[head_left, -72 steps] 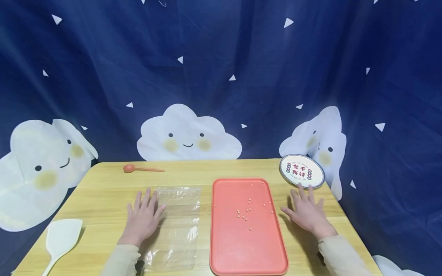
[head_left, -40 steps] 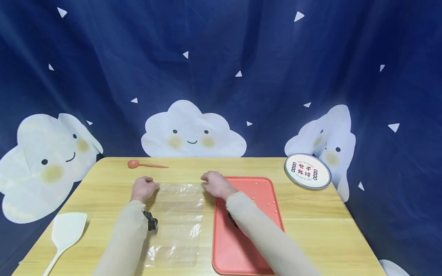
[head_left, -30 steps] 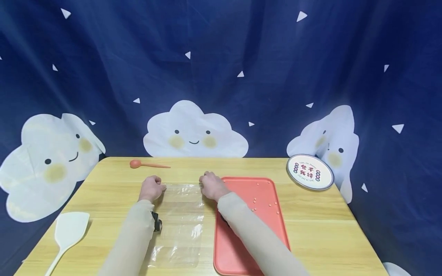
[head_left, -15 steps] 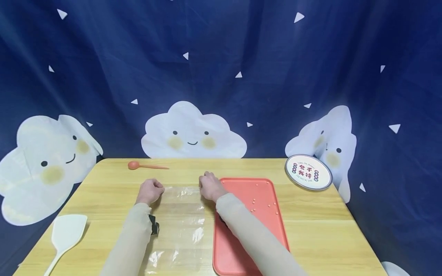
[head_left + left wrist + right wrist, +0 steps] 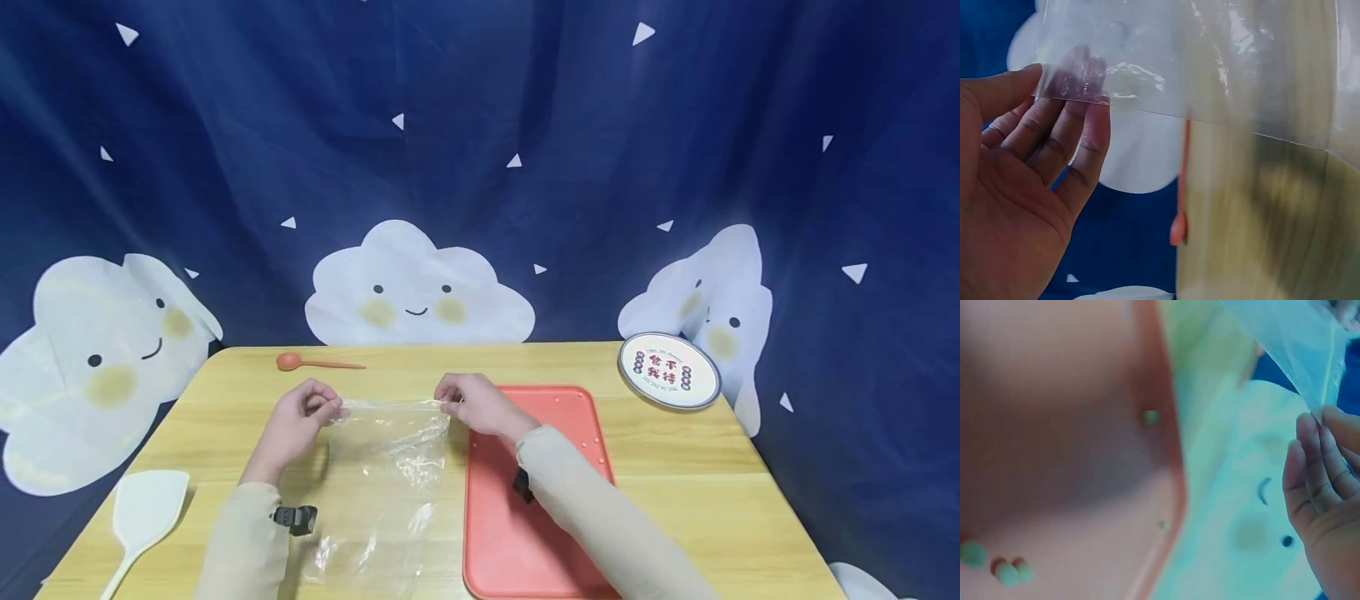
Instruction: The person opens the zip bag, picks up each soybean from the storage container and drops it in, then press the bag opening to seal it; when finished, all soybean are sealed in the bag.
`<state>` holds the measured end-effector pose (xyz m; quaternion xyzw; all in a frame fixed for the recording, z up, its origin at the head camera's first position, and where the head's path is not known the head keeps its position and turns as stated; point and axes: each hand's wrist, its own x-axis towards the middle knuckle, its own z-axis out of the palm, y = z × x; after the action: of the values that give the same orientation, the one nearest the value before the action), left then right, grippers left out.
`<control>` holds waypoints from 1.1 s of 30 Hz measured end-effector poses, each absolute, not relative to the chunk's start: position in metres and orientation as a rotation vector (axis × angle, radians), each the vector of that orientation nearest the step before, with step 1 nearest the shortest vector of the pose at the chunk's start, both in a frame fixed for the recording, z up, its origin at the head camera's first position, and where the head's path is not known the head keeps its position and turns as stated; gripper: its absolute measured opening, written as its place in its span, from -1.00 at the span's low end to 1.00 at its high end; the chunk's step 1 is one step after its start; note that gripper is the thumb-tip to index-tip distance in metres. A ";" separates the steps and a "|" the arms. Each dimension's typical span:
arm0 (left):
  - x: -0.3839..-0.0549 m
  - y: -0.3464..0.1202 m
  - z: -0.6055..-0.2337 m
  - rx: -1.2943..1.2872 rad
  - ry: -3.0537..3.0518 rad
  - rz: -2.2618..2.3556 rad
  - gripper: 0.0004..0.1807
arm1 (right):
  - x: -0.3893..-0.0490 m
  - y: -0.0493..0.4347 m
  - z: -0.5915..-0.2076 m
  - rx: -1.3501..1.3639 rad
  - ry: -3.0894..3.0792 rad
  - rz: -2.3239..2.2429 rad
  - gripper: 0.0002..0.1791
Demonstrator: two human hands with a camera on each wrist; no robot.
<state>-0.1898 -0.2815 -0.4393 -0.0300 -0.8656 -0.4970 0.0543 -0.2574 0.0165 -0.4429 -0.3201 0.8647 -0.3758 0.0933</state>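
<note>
Spatula (image 5: 150, 506) — white, spoon (image 5: 289, 361) (reddish), oval plate (image 5: 670, 372)

Clear plastic bag (image 5: 1222, 69) between thumb and fingers of the left grip (image 5: 1029, 181), red spoon (image 5: 1178, 229) beyond.

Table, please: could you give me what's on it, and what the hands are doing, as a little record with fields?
Left hand: pinches one top corner of the bag
Right hand: pinches the other top corner
Bag: clear plastic, top edge held up between the hands
Tray: red, right of the bag, with small round pellets
Spoon: red, near the far edge
Plate: white, lettered, far right
Spatula: white, near left
</note>
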 end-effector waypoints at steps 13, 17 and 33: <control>-0.134 -0.241 -0.380 -0.384 -2.382 -1.315 -0.91 | -0.216 0.081 -0.367 -1.052 2.461 -1.325 -0.88; -0.123 -0.220 -0.359 -0.580 -2.280 -1.278 -0.78 | -0.202 0.108 -0.344 -1.142 2.468 -1.295 -0.86; -0.110 -0.147 -0.321 -0.925 -2.047 -1.414 -0.70 | -0.178 0.133 -0.290 -1.506 2.515 -1.026 -0.85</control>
<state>-0.1100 -0.1474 -0.3211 -0.3384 -0.7483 -0.5171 0.2413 -0.1781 0.1329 -0.2901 -0.4848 0.8096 -0.3305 0.0180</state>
